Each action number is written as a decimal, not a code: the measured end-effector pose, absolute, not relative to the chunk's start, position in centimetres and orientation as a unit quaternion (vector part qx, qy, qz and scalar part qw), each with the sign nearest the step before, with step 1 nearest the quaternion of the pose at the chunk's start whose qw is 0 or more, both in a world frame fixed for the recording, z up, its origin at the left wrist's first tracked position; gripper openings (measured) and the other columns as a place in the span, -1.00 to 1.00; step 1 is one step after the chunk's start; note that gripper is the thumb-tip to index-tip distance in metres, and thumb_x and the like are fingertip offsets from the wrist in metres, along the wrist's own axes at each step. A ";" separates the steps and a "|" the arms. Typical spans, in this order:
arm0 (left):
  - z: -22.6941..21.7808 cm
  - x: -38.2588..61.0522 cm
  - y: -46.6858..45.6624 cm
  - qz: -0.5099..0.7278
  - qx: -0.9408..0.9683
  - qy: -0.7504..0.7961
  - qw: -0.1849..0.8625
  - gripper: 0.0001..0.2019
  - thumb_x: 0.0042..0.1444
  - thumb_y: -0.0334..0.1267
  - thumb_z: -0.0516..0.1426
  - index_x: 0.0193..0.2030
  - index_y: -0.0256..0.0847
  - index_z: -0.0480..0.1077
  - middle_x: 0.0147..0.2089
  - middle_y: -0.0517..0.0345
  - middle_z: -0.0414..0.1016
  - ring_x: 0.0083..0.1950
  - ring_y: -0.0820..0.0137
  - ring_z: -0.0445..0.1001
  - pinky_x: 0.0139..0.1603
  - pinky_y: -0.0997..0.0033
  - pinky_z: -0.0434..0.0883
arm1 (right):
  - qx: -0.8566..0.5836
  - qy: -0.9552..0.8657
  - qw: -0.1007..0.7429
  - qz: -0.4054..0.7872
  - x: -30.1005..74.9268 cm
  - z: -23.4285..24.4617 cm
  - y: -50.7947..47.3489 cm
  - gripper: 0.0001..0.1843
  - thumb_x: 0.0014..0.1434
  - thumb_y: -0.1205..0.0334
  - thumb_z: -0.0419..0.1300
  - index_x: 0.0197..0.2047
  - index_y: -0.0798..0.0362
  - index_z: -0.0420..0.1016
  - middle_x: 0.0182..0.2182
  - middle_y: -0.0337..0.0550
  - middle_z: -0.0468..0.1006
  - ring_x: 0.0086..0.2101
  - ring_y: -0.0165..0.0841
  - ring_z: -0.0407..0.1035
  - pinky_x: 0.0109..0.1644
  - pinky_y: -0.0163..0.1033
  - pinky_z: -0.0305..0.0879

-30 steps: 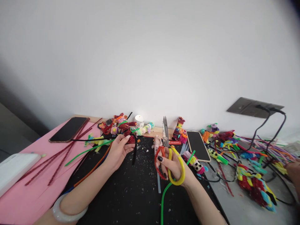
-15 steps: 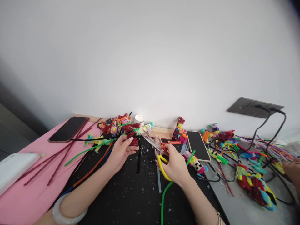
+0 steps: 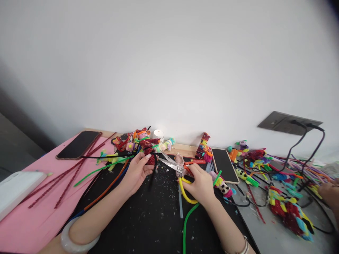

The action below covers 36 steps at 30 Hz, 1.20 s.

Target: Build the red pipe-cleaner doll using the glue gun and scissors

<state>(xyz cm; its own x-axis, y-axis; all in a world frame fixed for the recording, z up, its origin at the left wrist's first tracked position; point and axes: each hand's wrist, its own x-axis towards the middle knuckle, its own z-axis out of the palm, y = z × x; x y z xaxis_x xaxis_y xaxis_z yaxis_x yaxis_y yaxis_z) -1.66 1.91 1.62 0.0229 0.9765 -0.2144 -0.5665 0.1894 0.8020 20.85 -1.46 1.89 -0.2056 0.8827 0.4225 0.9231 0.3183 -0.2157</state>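
My left hand (image 3: 140, 170) pinches a dark red, sparkly pipe-cleaner figure (image 3: 147, 150) with a pink face and an orange band. A black pipe cleaner (image 3: 153, 174) hangs down from beside its lower end. In my right hand (image 3: 201, 183) are scissors (image 3: 177, 167) with yellow and orange handles; their blades are apart and point left toward the figure. I cannot tell whether a blade touches it. Just behind the scissors stands a pale pink fuzzy piece (image 3: 179, 158), partly hidden. A green pipe cleaner (image 3: 186, 222) runs beneath my right hand.
A phone (image 3: 78, 145) and dark red pipe cleaners (image 3: 67, 183) lie on pink sheeting at left, near a white device (image 3: 22, 188). Another phone (image 3: 225, 165) and several fuzzy figures (image 3: 290, 213) are at right. Another person's hand (image 3: 329, 192) is at the right edge. Cords run from a wall socket (image 3: 290, 122).
The scissor blades have spread wider and now sit slightly lower. The black pipe cleaner has swung left at its lower end. My left hand still grips the figure.
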 end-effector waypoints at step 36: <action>1.2 -1.6 1.4 0.471 0.375 0.379 0.703 -0.64 -0.04 -0.11 0.31 -0.36 -0.18 0.19 -0.48 0.37 0.45 -0.47 0.49 0.59 -0.54 0.69 0.43 | -0.551 -0.771 0.276 -0.159 21.7 0.2 -0.5 -0.83 0.03 0.14 0.22 -0.45 0.07 0.41 -0.52 -0.24 0.44 -0.49 -0.41 0.34 -0.43 -0.34 0.10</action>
<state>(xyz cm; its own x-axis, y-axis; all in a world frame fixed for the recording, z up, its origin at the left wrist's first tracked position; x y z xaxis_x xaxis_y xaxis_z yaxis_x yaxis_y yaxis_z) -1.64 1.41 1.23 0.2701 0.9461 -0.1788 -0.3775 0.2749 0.8843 21.72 -0.45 0.24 -0.2407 0.7619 0.6013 0.9379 0.3421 -0.0580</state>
